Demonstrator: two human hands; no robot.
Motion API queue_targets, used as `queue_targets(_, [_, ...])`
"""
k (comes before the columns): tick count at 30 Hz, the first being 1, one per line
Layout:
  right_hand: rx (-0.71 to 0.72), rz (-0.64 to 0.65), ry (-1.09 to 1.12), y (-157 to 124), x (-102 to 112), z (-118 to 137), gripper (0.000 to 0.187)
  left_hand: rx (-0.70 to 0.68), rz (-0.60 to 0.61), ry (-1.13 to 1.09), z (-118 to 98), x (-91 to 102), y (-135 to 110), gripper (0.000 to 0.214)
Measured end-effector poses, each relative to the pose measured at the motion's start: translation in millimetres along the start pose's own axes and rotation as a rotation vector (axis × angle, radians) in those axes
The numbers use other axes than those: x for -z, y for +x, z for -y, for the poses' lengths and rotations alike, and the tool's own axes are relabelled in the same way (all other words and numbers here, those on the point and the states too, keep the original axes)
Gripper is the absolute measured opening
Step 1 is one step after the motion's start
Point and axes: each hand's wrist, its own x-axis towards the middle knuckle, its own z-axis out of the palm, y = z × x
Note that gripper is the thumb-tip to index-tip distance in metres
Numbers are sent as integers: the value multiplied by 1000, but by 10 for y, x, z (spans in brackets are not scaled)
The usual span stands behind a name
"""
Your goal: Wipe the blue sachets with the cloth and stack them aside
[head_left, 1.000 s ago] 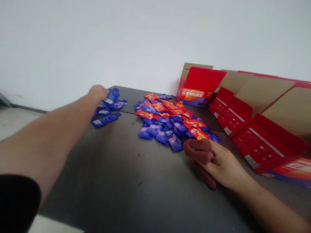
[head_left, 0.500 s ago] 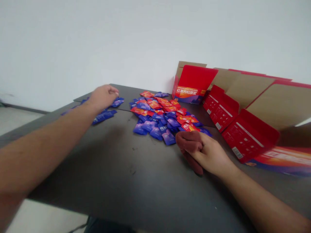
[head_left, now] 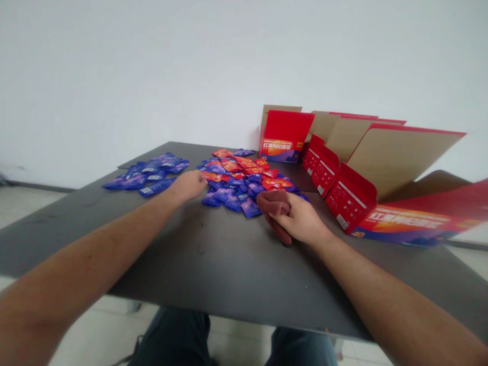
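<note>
My left hand (head_left: 188, 185) rests on the dark table (head_left: 229, 264) at the left edge of a heap of red and blue sachets (head_left: 247, 178), its knuckles toward me and its fingertips hidden at the nearest sachets. My right hand (head_left: 303, 221) lies at the heap's near right edge, closed around a dark red cloth (head_left: 272, 202) that bulges out past the fingers. A separate group of blue sachets (head_left: 148, 173) lies farther left, apart from both hands.
Red printed cartons stand open along the right: one upright at the back (head_left: 284, 137), another beside it (head_left: 324, 162), and a large one with raised brown flaps (head_left: 400, 218) near my right arm. My knees show under the table's front edge.
My left hand has drawn back from the blue sachets at the far left to the left edge of the mixed heap. The right hand has kept its hold on the cloth. The view has pulled back.
</note>
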Motion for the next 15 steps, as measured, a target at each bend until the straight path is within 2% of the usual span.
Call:
queue_targets(8, [30, 24, 12, 5, 27, 4, 40, 54, 177, 46, -15, -145, 52, 34])
queue_targets(15, [90, 78, 17, 13, 80, 145, 36, 83, 195, 28, -123, -212, 207, 34])
